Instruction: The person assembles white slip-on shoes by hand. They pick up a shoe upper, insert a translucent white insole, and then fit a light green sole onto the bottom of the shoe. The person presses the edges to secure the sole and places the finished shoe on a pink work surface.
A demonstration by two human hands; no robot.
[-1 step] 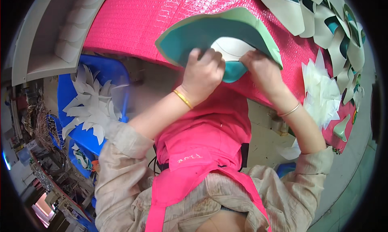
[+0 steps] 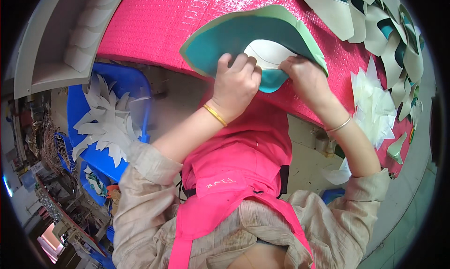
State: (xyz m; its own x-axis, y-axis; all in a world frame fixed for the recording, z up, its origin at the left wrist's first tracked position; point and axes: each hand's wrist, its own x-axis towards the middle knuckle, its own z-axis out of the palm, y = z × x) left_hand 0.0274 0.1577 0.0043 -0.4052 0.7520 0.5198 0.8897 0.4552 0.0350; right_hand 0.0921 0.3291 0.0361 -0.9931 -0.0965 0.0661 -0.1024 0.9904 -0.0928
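A curved shoe upper (image 2: 220, 37), pale green at its edge with a teal lining, is held up over the front edge of the pink-covered table. A white rounded piece (image 2: 267, 51) with a thin dark curved line lies against the teal side. My left hand (image 2: 236, 84) is closed on the near edge of the upper, its curled fingers at the left end of the white piece. My right hand (image 2: 304, 77) pinches the upper at the right end of that piece. Its fingertips are partly hidden. The teal edge curves down between my hands.
Overlapping shoe uppers (image 2: 379, 39) pile up at the far right of the pink table (image 2: 154, 30). Thin whitish cut pieces (image 2: 372, 110) lie near my right arm. A blue chair (image 2: 101, 152) at left bears several white cut pieces (image 2: 105, 119). A grey open-sided box (image 2: 51, 77) stands at upper left.
My hands and the shoe upper have shifted only very slightly. Both hands keep their hold on it.
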